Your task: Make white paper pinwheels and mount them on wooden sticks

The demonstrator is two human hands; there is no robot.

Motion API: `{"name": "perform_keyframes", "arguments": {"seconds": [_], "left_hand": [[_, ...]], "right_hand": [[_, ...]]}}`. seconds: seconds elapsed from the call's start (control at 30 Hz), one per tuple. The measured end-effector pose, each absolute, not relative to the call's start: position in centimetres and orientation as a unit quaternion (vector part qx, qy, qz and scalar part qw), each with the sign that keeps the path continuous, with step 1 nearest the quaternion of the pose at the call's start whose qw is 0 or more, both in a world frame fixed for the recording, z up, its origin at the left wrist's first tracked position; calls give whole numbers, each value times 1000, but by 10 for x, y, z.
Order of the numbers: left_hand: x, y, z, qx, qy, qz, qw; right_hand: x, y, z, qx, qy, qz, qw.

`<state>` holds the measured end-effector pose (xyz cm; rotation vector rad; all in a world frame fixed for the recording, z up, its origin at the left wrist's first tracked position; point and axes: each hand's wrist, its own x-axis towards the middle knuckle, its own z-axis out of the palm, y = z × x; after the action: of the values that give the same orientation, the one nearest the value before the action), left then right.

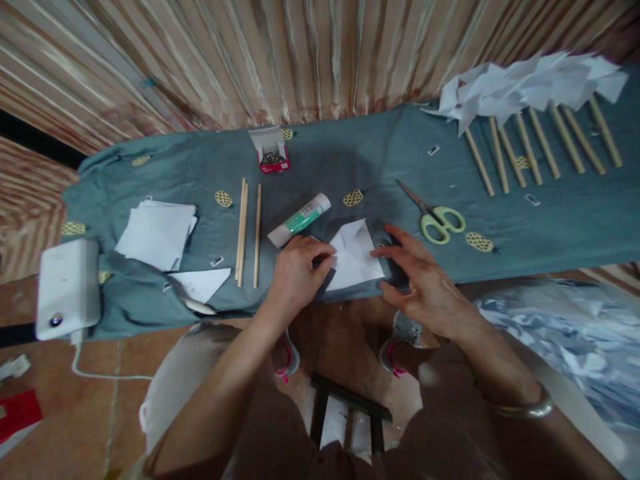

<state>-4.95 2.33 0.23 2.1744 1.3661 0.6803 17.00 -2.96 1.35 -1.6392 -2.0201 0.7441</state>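
Observation:
A white sheet of paper (356, 257), with creases and a raised fold at its top, lies at the front edge of the cloth-covered table. At its left side, my left hand (301, 270) is closed, thumb and forefinger pinching the paper's edge. My right hand (420, 280) has its fingers spread, and one fingertip is at the paper's right edge. Just behind my left hand lies a glue stick (301, 220), white with a green label. Green-handled scissors (434, 220) rest beyond my right hand, their blades pointing up and left.
Several paper pinwheels (530, 90) on sticks lie at the back right. A red box of pins (273, 157) stands open at the back. Left are thin wooden sticks (257, 237), stacked paper squares (157, 233) and a white power bank (69, 287). A bag of paper pieces (575, 360) sits lower right.

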Motion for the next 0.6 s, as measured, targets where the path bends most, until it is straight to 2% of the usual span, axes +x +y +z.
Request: {"name": "perform_keyframes", "arguments": {"seconds": [0.17,0.6], "left_hand": [[-50,24,3,797,499,242,237],[-49,24,3,793,498,251,245]], "right_hand": [[170,-29,14,-592,-722,263,244],[172,-30,15,-574,-747,231,245]]}}
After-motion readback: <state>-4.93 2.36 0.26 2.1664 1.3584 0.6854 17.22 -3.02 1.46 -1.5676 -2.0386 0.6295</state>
